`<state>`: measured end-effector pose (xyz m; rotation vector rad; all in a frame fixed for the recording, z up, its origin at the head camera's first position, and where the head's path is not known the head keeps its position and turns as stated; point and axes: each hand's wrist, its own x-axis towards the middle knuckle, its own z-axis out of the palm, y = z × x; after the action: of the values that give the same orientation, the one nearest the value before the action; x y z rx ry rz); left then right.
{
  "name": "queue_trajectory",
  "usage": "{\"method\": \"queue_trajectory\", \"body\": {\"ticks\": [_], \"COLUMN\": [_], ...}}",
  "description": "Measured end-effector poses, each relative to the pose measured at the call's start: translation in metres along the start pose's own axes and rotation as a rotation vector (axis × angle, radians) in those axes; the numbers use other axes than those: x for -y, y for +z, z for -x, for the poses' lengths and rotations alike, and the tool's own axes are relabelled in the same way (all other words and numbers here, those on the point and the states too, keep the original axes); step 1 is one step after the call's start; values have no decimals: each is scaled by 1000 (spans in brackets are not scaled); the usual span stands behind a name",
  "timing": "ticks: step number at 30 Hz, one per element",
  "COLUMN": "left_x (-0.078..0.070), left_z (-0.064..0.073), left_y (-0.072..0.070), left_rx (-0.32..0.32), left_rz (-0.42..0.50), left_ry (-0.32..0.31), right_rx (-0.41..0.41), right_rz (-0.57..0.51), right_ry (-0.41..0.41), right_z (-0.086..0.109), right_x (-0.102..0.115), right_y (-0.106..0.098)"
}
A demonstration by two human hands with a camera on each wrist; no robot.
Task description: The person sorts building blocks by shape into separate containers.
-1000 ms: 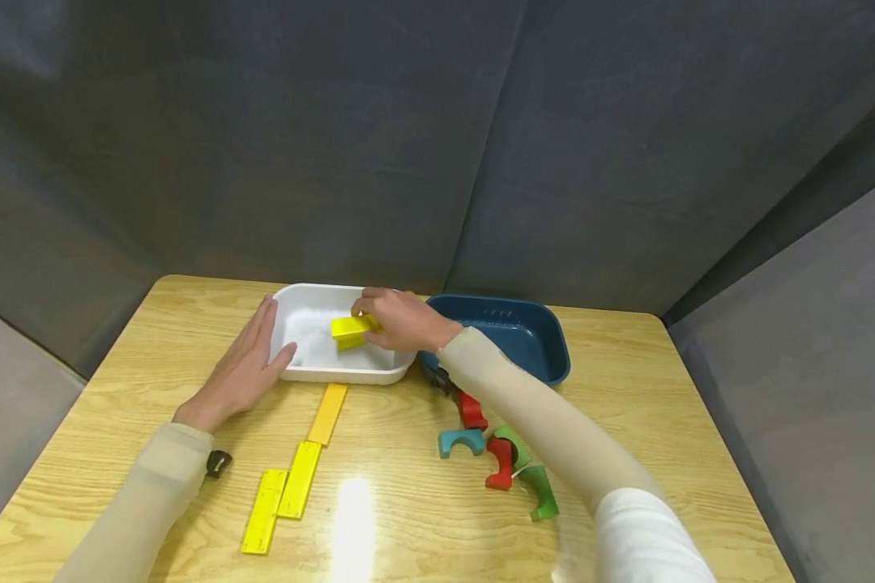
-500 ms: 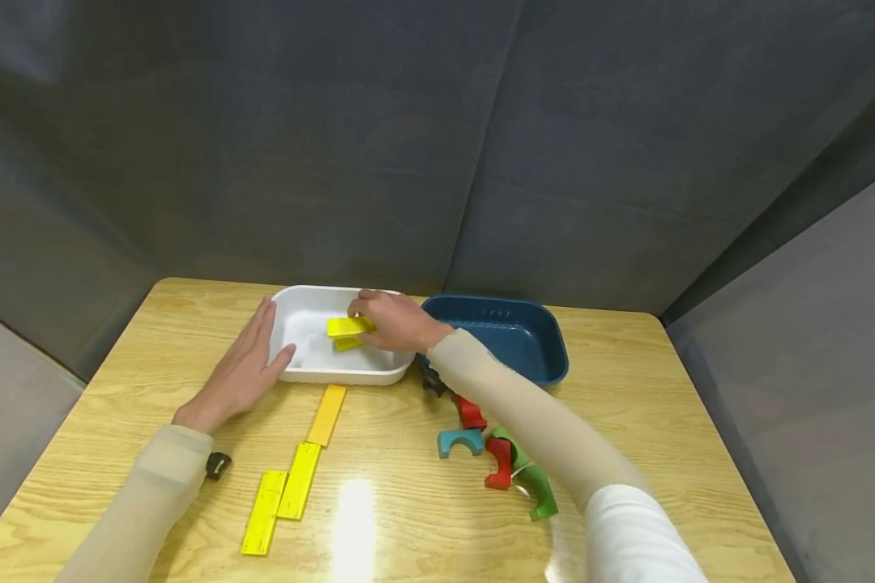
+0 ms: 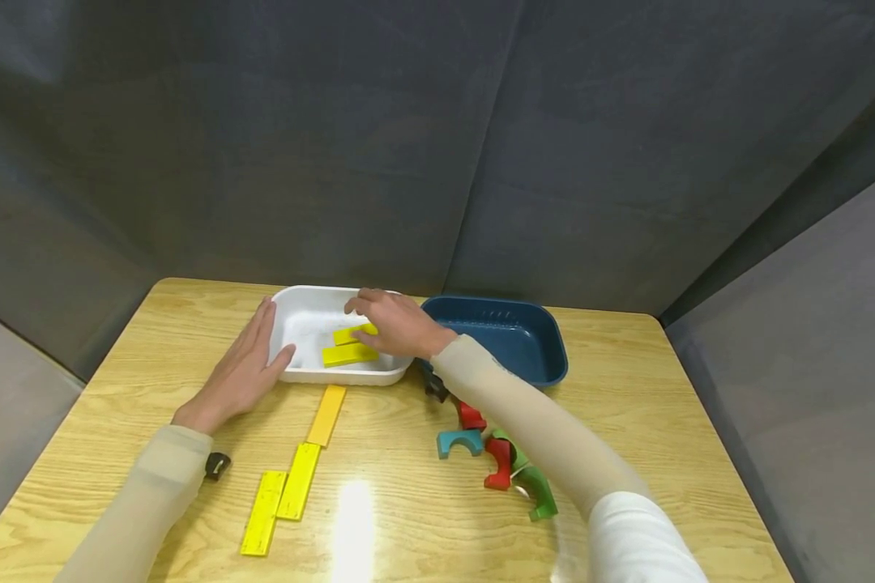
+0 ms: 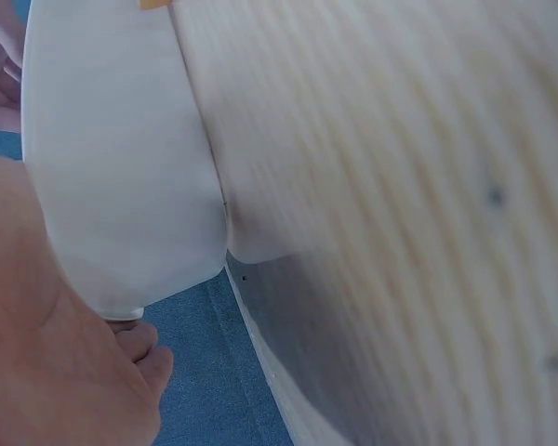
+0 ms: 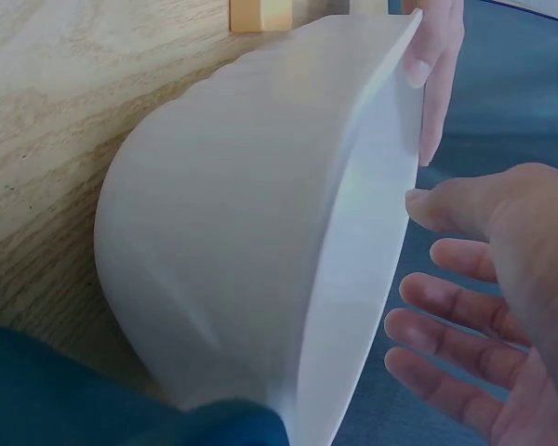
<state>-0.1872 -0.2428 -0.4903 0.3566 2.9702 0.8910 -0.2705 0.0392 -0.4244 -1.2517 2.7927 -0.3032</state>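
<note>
A white tray point(image 3: 335, 377) stands at the back left of the table. Against its left side rests my left hand point(image 3: 235, 374), the fingers fairly straight along the outside and the thumb over the rim. Over the tray's right part is my right hand point(image 3: 401, 325). Its thumb and fingers are spread apart with nothing between them in the right wrist view, where the tray wall point(image 5: 232, 186) hides the tray's floor. Two yellow blocks point(image 3: 350, 355) lie side by side in the tray, the farther one partly behind the right thumb.
A dark blue tray point(image 3: 563, 356) adjoins the white one. In front lie an orange block point(image 3: 328, 415), two yellow blocks point(image 3: 300, 481), and red, green and blue arch blocks point(image 3: 460, 440). A small black object point(image 3: 217, 465) sits by the left wrist. Dark curtains point(image 3: 437, 146) hang behind the table.
My right hand has let go of a yellow block. That block now lies in the white tray beside the other. The left hand has stayed at the tray's left side.
</note>
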Motion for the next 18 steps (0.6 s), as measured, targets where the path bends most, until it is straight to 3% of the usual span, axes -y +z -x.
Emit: {"method": "queue_trajectory", "body": {"ticks": [18], "left_x": [-2], "left_z": [0], "left_y": [-2], "left_rx": [1], "left_rz": [6], "left_ry": [-3], "right_rx": [-72], "right_rz": [-39], "right_ry": [-53], "right_z": [26], "right_x": [8], "right_y": [-12]}}
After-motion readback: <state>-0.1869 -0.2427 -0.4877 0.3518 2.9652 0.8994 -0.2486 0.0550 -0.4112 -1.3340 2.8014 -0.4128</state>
